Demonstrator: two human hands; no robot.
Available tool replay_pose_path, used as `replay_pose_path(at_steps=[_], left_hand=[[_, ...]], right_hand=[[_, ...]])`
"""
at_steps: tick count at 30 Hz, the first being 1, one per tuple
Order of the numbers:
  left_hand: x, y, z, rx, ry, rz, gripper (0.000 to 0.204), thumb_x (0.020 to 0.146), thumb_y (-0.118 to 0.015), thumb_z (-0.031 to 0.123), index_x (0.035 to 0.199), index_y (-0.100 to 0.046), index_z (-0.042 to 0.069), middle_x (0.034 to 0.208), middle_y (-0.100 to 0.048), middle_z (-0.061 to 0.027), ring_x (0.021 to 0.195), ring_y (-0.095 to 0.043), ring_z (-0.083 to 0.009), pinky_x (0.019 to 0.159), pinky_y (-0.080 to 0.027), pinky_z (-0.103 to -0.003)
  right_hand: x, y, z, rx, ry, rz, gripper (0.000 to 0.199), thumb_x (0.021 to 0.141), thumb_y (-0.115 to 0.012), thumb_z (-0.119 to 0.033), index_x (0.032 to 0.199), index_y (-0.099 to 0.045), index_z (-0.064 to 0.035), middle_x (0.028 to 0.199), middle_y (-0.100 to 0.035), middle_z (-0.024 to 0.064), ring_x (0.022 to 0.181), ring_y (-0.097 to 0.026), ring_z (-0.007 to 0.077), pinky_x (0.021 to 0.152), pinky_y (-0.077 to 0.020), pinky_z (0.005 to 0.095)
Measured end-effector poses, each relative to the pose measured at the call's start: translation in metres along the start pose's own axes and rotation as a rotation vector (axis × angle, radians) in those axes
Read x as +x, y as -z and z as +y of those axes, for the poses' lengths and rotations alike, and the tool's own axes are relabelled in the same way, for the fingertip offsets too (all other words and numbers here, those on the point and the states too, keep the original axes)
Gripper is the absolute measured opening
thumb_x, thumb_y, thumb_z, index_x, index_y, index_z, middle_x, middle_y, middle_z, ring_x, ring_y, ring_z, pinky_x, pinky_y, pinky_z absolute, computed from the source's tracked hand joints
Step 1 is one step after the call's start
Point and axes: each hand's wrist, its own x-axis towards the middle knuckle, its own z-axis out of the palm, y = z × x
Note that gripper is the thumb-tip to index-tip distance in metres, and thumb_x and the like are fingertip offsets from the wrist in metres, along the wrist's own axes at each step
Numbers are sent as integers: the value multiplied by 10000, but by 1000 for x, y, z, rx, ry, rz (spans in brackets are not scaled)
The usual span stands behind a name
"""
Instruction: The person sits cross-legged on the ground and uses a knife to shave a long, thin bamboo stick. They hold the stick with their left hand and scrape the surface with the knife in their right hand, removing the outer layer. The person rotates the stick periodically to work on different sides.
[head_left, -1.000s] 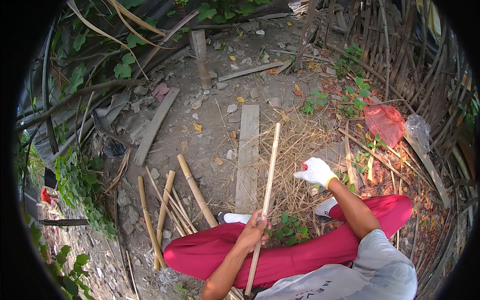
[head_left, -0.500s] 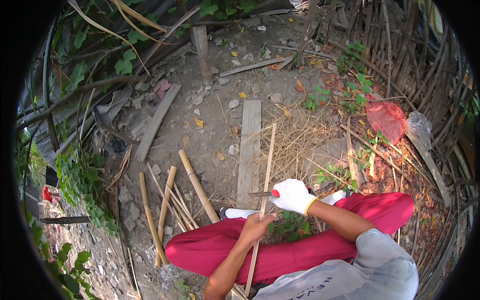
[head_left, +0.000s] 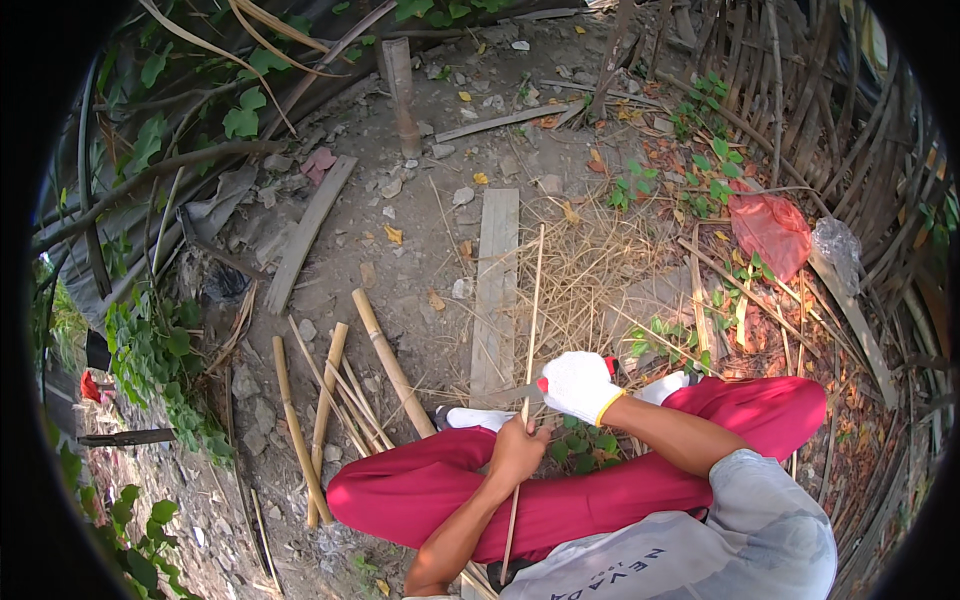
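Note:
My bare left hand [head_left: 518,448] is closed round a thin bamboo strip [head_left: 534,310], which runs from my lap up over the dry shavings. My right hand [head_left: 580,388], in a white knitted glove with a yellow cuff, grips a red-handled knife [head_left: 524,394]. The blade lies across the strip just above my left fist. Its edge appears to touch the strip. My legs, in dark red trousers [head_left: 420,490], are folded under my forearms.
Cut bamboo poles [head_left: 390,360] and thin strips lie by my left knee. A flat board [head_left: 496,285] stretches ahead, beside a heap of straw-like shavings [head_left: 590,265]. Another plank [head_left: 310,232] lies to the left. At right are a red plastic bag [head_left: 770,234] and a stick fence [head_left: 830,110].
The bamboo strip has turned edge-on in my left hand and looks thinner. My left hand has risen slightly, and the gloved hand has tilted the knife so more of the blade's flat shows.

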Motion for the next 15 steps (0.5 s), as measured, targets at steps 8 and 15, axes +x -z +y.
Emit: replay_pose_path(at_steps=[8,15], left_hand=[[-16,-5,-1,164,8,-73,213,843,-639,157,893,-552,-30,757,-637,-274,733,-656,-435,711,-510,-483],[-20,1,0,169,8,-183,181,855,-626,148,891,-553,-14,721,-614,-216,693,-641,-343,683,-499,-451]], right_hand=[[41,1,46,3,-190,96,246,821,-634,-243,835,-762,-32,840,-733,217,824,-740,373,722,-583,477],[84,7,101,-54,-374,211,239,893,-627,-228,942,-776,-49,928,-757,201,898,-751,358,760,-593,461]])
